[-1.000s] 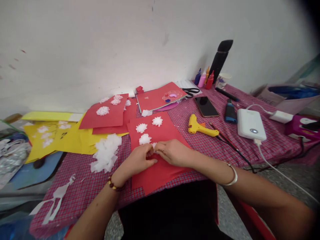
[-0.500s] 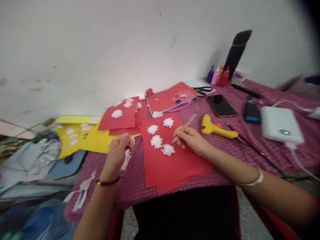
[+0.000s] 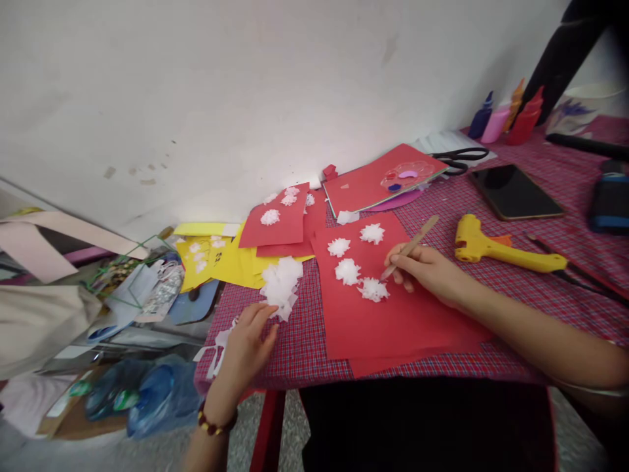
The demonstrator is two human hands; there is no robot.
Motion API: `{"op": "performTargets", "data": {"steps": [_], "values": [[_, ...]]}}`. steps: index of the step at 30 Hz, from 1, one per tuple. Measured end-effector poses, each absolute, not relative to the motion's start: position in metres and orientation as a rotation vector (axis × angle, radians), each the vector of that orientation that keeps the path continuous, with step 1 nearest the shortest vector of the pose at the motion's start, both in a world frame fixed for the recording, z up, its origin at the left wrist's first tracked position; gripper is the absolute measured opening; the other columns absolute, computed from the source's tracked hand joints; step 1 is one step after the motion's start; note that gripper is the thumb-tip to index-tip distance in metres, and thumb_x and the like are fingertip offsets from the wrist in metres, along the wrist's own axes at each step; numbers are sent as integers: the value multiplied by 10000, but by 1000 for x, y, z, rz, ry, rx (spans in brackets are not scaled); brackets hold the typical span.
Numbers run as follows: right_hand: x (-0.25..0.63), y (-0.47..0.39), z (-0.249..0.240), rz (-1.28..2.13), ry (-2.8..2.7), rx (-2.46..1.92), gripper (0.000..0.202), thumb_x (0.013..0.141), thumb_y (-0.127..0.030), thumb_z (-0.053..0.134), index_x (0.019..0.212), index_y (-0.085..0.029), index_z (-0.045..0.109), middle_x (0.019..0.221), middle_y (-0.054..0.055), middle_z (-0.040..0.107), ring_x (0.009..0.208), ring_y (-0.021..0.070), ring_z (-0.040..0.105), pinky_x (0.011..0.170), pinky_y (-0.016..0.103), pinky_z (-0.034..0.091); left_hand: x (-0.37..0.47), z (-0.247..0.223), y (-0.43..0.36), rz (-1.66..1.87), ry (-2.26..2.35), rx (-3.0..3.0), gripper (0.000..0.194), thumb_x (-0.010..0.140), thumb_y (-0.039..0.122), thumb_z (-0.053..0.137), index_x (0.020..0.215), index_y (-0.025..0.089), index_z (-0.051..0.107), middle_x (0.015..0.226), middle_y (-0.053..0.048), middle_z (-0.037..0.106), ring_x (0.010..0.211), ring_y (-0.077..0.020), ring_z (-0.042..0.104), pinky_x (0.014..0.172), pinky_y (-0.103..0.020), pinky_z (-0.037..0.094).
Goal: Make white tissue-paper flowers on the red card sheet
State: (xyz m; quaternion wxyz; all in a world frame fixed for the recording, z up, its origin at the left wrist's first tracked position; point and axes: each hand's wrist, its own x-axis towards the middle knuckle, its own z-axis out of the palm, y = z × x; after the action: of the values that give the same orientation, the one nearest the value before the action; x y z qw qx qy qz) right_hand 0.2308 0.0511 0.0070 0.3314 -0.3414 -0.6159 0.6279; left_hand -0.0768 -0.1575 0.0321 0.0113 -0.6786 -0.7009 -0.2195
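A flat wooden stick (image 3: 419, 237), like a craft stick, is pinched in my right hand (image 3: 413, 265), its lower tip beside a white paper flower (image 3: 373, 289). That flower and several others lie on a red paper sheet (image 3: 393, 328) with another red sheet under it. On the left, my left hand (image 3: 250, 341) has its fingers stretched out and holds nothing I can see. Its fingertips reach the lower edge of a pile of white paper pieces (image 3: 281, 282). White paper offcuts (image 3: 220, 347) lie partly behind that hand.
A yellow glue gun (image 3: 511, 252), a phone (image 3: 515, 190) and black scissors (image 3: 459, 159) lie to the right. Paint bottles (image 3: 525, 118) stand behind. Red cards (image 3: 275, 229) and yellow paper (image 3: 236, 262) are at the back left. The checked cloth (image 3: 309, 341) ends near my lap.
My left hand has moved down and its fingers have spread, uncovering the white paper pile. My right hand keeps the stick near the same flower. The view has swung left.
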Motion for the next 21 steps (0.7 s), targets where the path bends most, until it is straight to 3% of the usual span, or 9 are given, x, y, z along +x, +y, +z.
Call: {"op": "performTargets", "data": {"steps": [2,5,10,13,21], "values": [[231,51,7,1634,-1629,-889,264,817,-419,570,715,-176,578,543,-12,569,394,83,469,409,229,356,-71,29,-149,-620,-2103,-2149,233,829,168,573,1041,217,656,1085,-86,628,1022,-228,571,894,-394,466],[231,51,8,1636,-1635,-888,246,819,-400,566,715,-178,579,536,-16,563,396,85,474,406,227,357,-64,35,-138,-823,-2119,-2075,101,821,189,580,837,199,679,960,-72,643,930,-214,585,836,-368,475],[231,51,12,1594,-1603,-864,222,826,-372,561,720,-179,584,535,-16,567,398,91,481,405,232,356,-40,53,-121,-1707,-2554,-1710,107,809,275,604,772,174,597,668,16,588,601,-112,551,579,-227,453],[233,48,17,1586,-1606,-775,233,839,-381,561,734,-174,588,554,-13,584,409,86,489,415,225,369,-18,55,-104,-2142,-2707,-1608,161,746,300,665,736,163,581,613,34,571,527,-86,525,501,-192,429],[238,36,31,1642,-1641,-472,277,844,-424,566,825,-154,628,676,24,655,466,86,546,456,214,435,41,41,-45,-2325,-2893,-1880,296,612,290,776,857,147,691,728,-1,655,594,-89,558,570,-211,479]]}}
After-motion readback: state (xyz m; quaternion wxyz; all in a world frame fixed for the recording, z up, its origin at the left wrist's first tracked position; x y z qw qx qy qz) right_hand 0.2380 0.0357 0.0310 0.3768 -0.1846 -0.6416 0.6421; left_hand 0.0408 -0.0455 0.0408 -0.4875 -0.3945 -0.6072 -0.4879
